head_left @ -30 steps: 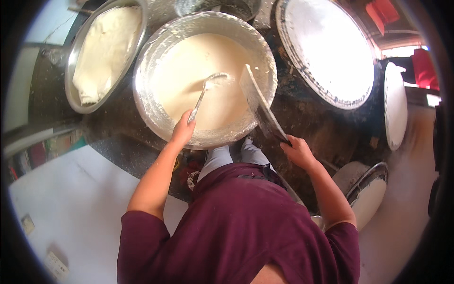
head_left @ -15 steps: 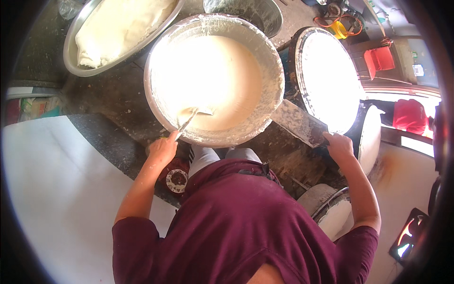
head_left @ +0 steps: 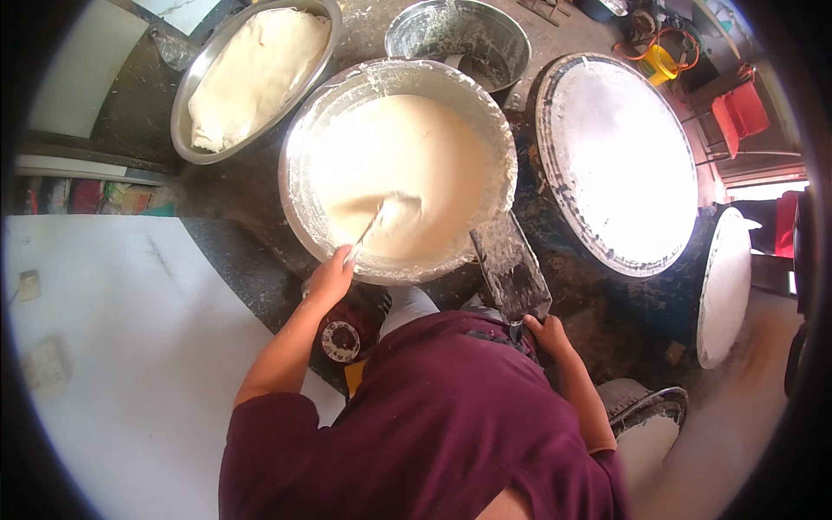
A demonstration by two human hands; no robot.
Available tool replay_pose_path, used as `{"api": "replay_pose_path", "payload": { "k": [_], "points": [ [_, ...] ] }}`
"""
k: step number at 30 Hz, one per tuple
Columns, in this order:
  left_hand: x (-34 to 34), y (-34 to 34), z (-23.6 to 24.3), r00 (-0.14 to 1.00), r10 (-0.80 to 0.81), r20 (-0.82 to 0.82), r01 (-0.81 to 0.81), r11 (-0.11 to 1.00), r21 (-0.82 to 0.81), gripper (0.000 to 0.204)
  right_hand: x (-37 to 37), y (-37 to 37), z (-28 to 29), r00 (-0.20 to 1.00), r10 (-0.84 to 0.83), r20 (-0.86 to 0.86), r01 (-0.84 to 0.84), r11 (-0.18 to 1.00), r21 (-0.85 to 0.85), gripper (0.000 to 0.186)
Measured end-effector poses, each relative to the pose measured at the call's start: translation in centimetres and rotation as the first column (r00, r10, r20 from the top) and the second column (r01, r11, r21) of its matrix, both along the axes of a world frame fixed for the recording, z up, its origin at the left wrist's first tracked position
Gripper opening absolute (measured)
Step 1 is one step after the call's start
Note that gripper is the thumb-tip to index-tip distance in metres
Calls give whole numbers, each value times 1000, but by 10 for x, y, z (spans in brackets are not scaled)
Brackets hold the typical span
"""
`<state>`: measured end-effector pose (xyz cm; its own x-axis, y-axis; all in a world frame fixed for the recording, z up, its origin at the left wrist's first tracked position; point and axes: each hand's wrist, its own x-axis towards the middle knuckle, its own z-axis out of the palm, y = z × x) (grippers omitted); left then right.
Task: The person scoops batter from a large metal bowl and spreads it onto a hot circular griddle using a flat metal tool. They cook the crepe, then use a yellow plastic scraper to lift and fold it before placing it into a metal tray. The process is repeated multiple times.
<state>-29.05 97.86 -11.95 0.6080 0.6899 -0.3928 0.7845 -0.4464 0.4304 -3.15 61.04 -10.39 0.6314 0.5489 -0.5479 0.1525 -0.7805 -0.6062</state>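
Note:
Pale, runny batter (head_left: pixel 425 156) fills much of a wide metal basin (head_left: pixel 292 178) in front of me; dried batter crusts its walls. Closed around a ladle (head_left: pixel 371 230), my left hand (head_left: pixel 330 279) is at the basin's near left rim. The ladle's head is in the batter, coated and partly blurred. My right hand (head_left: pixel 546 334) grips the near end of a flat, rectangular scraper (head_left: pixel 513 267), smeared with batter. The scraper's far end meets or overlaps the basin's near right rim; whether it touches I cannot tell.
A large round griddle (head_left: pixel 620 165) stands right of the basin, with another round white-topped plate (head_left: pixel 725 290) beyond. An oval tub (head_left: pixel 180 130) of dough (head_left: pixel 260 74) lies back left, a metal pot (head_left: pixel 459 39) behind. A white tabletop (head_left: pixel 130 347) is at my left, a batter bucket (head_left: pixel 648 446) near right.
My right hand has swung the scraper left and inward, from beside the griddle to the basin's near right rim. The ladle has shifted slightly in the batter. The whole view has shifted.

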Motion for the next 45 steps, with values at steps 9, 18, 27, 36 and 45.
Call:
{"api": "replay_pose_path", "payload": {
  "k": [9, 18, 27, 36, 45],
  "points": [
    [76, -43, -43, 981, 152, -121, -172, 969, -179, 36, 53, -8, 20, 940, -120, -320, 138, 990, 32, 44],
    [68, -28, -57, 956, 286, 71, -247, 909, -336, 37, 42, 22, 30, 930, -163, -331, 189, 981, 50, 44],
    [60, -47, -65, 558, 722, -410, -208, -357, -911, 16, 31, 49, 24, 953, -163, -254, 162, 986, -26, 55],
    [26, -40, -67, 547, 699, -460, 15, -557, -830, 28, 23, 65, 2, 931, -256, -260, 233, 966, -116, 59],
    [24, 2, 2, 594, 668, -449, -126, -474, -872, 12, 18, -9, -18, 976, -161, -148, 110, 946, -305, 54]
  ]
}}
